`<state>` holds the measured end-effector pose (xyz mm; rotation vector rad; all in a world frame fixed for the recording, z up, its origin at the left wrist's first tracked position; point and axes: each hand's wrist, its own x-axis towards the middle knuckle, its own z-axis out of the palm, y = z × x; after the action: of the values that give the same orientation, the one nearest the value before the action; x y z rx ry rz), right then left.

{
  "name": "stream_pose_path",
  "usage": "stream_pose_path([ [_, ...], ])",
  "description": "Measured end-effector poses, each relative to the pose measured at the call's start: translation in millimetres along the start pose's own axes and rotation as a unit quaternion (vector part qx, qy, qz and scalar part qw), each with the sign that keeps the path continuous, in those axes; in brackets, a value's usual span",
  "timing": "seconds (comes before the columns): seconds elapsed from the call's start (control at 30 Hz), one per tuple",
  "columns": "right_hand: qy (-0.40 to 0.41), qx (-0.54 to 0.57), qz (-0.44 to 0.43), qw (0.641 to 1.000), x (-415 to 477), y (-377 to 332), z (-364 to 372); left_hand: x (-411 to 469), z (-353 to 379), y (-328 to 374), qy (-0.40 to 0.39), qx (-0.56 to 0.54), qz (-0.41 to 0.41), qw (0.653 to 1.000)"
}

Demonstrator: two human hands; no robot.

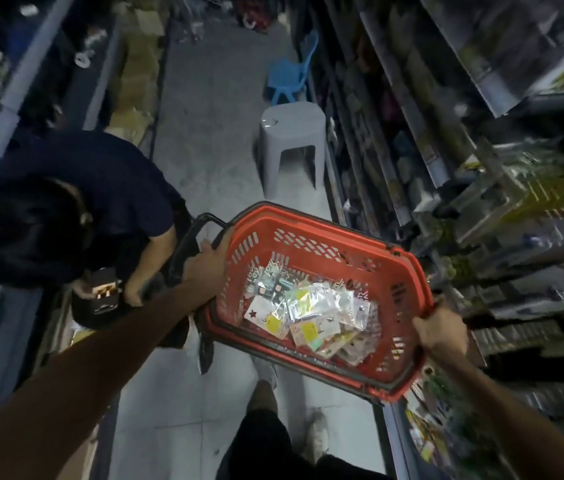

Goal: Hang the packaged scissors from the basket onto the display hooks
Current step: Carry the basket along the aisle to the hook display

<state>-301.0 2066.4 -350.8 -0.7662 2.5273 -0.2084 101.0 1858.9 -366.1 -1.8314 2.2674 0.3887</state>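
the left hand (204, 263) and right hand (441, 332) curl fingers round the rim of the red slotted plastic basket (311, 237) at nine and four o'clock; the flat glossy packaged scissors (308, 317) heaped on its floor look light and slippery, best pinched by the card's top edge.

- A narrow shop aisle with a pale tiled floor (204, 150).
- Tall, full shelves (481, 168) on the right, blurry.
- A grey stool (291, 147) stands by them, with a blue chair (287, 77) behind it.
- Brown boxes (135, 91) sit along the left.
- The light is dim.
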Motion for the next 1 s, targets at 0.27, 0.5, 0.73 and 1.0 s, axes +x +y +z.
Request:
stream_pose_path([
  [0.27,0.015,0.0,0.04,0.999,72.8,-107.8,2.9,155.8,-70.1,-15.2,0.002,0.038,0.08,0.996],
  [0.5,0.023,-0.009,0.071,0.997,136.4,-177.6,9.4,296.8,-102.9,-12.0,-0.028,0.038,0.132,0.99],
  [0.73,0.034,-0.002,0.111,0.993,220.0,-229.4,15.8,427.9,-129.3,21.5,-0.039,0.06,0.175,0.982],
  [1.0,0.063,0.013,0.195,0.979,278.5,-271.7,17.1,562.5,-170.2,67.5,-0.044,0.092,0.274,0.956],
])
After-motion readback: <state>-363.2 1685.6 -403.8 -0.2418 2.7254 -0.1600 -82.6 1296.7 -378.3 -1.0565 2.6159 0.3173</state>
